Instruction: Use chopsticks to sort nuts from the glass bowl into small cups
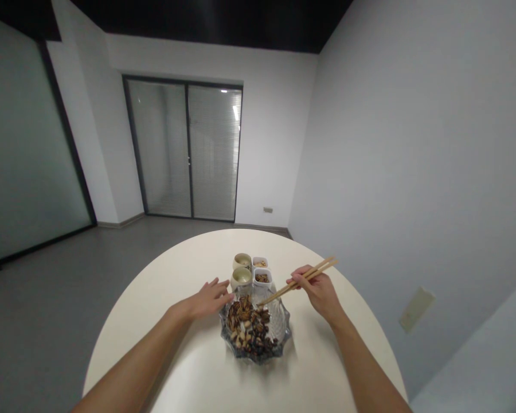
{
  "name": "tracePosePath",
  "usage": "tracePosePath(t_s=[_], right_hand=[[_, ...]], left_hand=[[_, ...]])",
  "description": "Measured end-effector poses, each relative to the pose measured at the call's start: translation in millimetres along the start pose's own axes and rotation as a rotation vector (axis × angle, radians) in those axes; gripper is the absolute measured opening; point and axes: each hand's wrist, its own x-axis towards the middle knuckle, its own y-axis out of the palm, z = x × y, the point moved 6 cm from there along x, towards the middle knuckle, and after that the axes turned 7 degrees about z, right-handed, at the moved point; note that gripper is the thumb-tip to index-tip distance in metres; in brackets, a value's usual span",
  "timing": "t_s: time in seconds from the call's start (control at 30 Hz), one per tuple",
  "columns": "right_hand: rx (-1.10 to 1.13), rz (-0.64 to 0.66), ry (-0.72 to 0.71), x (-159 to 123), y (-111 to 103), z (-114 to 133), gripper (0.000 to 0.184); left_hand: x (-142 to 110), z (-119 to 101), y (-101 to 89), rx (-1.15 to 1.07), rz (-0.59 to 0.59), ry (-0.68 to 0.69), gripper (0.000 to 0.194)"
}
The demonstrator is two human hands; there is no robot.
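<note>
Head view: starting from the left, we are seeing the left hand (208,297) reaching flat over the round white table (150,304), its fingers loosely spread and grasping nothing, its thumb lying right by the rim of the glass bowl (279,321). Just beyond the bowl, two pale yellow-green cups are standing one behind the other, the front cup (241,277) and the rear cup (242,260). The bowl itself is sitting between the hands and holding three sorts of food: long brown nuts (241,311) toward the back left, pale nuts (242,337) at the front left, and dark small pieces (260,345) toward the front and middle. Beside the cups, the front white container (263,285) is carrying brown pieces and the rear white container (254,261) pale ones. Farther right, the right hand (316,289) is grasping a pair of wooden chopsticks (298,281), which are slanting down into the bowl. Again from the left, we are losing both forearms and the table's near side at the lower edge; we cannot tell whether the left thumb is touching the glass, what the rear cup is containing, or whether the chopstick tips are pinching a piece.
</note>
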Motion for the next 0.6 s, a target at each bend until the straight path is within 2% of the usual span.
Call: tracePosePath(t_s=[0.13, 0.33, 0.47, 0.6], right_hand=[[-0.086, -0.05, -0.07, 1.3, 0.3, -2.7, 0.03], [-0.221, 0.032, -0.098, 1.9, 9.0, 1.1, 0.026], [-0.349, 0.019, -0.153, -0.3, 9.5, 13.1, 0.027], [-0.433, 0.01, -0.105, -3.5, 9.8, 12.4, 0.03]], left_hand=[[1.9, 2.9, 0.6, 0.001, -0.002, 0.003, 0.071], [0.3, 1.9, 0.3, 0.0, -0.004, 0.014, 0.072], [-2.3, -1.6, -0.7, -0.006, 0.002, 0.002, 0.071], [-2.2, -2.2, -0.7, 0.002, 0.0, 0.01, 0.07]])
